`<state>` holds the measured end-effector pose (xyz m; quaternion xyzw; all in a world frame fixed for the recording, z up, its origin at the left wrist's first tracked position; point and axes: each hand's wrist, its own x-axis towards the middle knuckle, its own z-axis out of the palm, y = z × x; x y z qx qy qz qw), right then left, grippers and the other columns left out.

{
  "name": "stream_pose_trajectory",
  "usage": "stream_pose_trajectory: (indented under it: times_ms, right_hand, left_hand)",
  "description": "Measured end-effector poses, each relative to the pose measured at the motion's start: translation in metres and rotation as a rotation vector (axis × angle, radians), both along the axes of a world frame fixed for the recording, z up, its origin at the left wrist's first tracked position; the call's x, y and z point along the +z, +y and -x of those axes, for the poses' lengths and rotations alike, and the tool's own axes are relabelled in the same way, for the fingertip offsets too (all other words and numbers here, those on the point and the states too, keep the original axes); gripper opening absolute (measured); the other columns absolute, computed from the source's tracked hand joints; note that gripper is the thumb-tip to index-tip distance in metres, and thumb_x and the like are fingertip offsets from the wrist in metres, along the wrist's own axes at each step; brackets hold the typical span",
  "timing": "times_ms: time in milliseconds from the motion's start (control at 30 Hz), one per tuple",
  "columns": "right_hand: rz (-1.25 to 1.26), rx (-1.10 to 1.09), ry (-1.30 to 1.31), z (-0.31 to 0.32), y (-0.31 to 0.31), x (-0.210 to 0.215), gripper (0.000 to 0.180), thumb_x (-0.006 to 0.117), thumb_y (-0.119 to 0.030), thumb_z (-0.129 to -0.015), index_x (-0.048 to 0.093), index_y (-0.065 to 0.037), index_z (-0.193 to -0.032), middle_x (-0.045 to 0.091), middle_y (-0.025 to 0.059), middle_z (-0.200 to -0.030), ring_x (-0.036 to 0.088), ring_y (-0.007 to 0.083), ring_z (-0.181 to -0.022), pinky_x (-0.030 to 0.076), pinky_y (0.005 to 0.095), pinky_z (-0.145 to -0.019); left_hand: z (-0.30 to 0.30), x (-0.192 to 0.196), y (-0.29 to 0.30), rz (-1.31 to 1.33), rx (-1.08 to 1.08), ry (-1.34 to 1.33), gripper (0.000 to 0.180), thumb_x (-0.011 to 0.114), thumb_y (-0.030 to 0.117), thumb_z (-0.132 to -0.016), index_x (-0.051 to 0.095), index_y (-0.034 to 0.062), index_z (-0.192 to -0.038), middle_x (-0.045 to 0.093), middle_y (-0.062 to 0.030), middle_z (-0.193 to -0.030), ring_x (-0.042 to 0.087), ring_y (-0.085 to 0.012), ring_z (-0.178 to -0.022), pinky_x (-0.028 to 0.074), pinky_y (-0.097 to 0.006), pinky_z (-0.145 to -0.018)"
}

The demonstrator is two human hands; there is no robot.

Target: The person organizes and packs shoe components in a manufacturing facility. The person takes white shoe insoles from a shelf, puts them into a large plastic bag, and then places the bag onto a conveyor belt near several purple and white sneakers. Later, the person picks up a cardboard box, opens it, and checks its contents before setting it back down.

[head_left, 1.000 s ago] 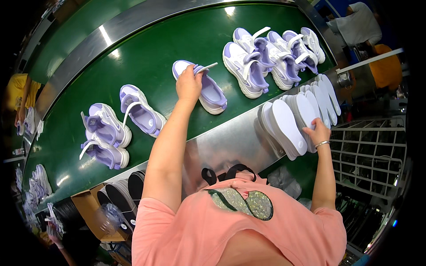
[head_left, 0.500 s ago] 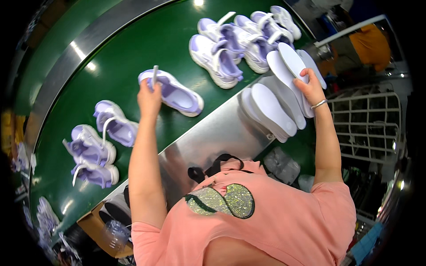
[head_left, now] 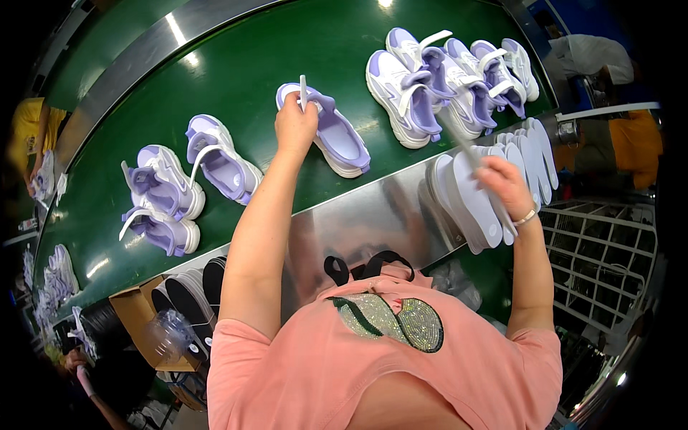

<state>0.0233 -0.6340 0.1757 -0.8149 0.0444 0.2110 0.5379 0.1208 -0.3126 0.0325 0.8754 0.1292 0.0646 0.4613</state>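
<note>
My left hand [head_left: 296,127] is closed on the front of a white and lilac sneaker [head_left: 342,142], gripping it around the upright pale strap. The shoe lies on the green belt with its opening facing up. My right hand [head_left: 505,185] pinches a pale insole [head_left: 462,137], seen nearly edge-on and smeared by motion. Just beneath it, a row of white insoles [head_left: 469,204] leans on the metal ledge [head_left: 358,233] along the belt's near side.
More sneakers stand in a group [head_left: 408,100] at the far right and at left [head_left: 161,183]. A cardboard box [head_left: 136,315] with dark insoles is at lower left. A white wire rack [head_left: 602,236] flanks my right arm. Another person [head_left: 36,129] is at far left.
My right hand has lifted the insole off the others and tipped it edge-on. My left hand keeps its hold on the sneaker. The whole view has shifted.
</note>
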Motion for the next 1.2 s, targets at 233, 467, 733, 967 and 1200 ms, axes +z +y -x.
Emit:
stream_pose_trajectory:
  times_ms: [233, 467, 733, 967, 1200]
  right_hand:
    - [0.526, 0.585, 0.017, -0.077, 0.152, -0.073, 0.027, 0.053, -0.027, -0.069, 0.063, -0.004, -0.081, 0.062, 0.013, -0.083, 0.058, 0.0272, -0.071, 0.045, 0.0336, -0.064]
    - [1.081, 0.91, -0.521, -0.074, 0.185, -0.098, 0.024, 0.055, -0.028, -0.068, 0.06, -0.008, -0.081, 0.057, 0.0115, -0.083, 0.053, 0.0267, -0.084, 0.04, 0.0403, -0.074]
    - [1.216, 0.958, -0.303, -0.052, 0.163, -0.041, 0.023, 0.057, -0.018, -0.068, 0.055, -0.005, -0.087, 0.056, 0.0108, -0.086, 0.056, 0.0233, -0.081, 0.044, 0.0357, -0.067]
    - [1.056, 0.973, -0.466, -0.071, 0.187, -0.095, 0.011, 0.056, -0.011, -0.066, 0.062, -0.006, -0.075, 0.059, 0.0141, -0.087, 0.058, 0.0252, -0.081, 0.048, 0.0334, -0.066]
    - [1.122, 0.936, -0.298, -0.067, 0.185, -0.059, 0.017, 0.053, -0.016, -0.069, 0.061, -0.005, -0.08, 0.06, 0.0127, -0.087, 0.058, 0.0249, -0.081, 0.046, 0.0356, -0.068]
  left_hand:
    - [0.014, 0.007, 0.009, 0.034, -0.039, 0.068, 0.034, 0.053, 0.026, -0.07, 0.056, -0.0029, -0.089, 0.06, -0.0197, -0.075, 0.058, -0.0331, -0.072, 0.045, -0.037, -0.066]
    - [0.033, -0.003, 0.003, -0.007, 0.012, -0.018, 0.026, 0.051, 0.021, -0.077, 0.05, -0.0014, -0.091, 0.058, -0.0212, -0.074, 0.056, -0.0377, -0.071, 0.044, -0.044, -0.063]
    - [0.033, -0.014, 0.001, -0.011, 0.045, -0.015, 0.027, 0.05, 0.02, -0.078, 0.05, -0.0011, -0.093, 0.058, -0.0217, -0.074, 0.056, -0.0387, -0.07, 0.044, -0.045, -0.063]
    - [0.032, -0.003, -0.004, -0.015, 0.035, -0.003, 0.026, 0.05, 0.02, -0.078, 0.05, -0.0015, -0.092, 0.058, -0.0224, -0.072, 0.056, -0.039, -0.068, 0.044, -0.045, -0.061]
    - [0.033, -0.011, -0.002, -0.021, 0.06, 0.03, 0.027, 0.05, 0.02, -0.078, 0.049, -0.0023, -0.094, 0.058, -0.0221, -0.071, 0.056, -0.039, -0.068, 0.043, -0.045, -0.061]
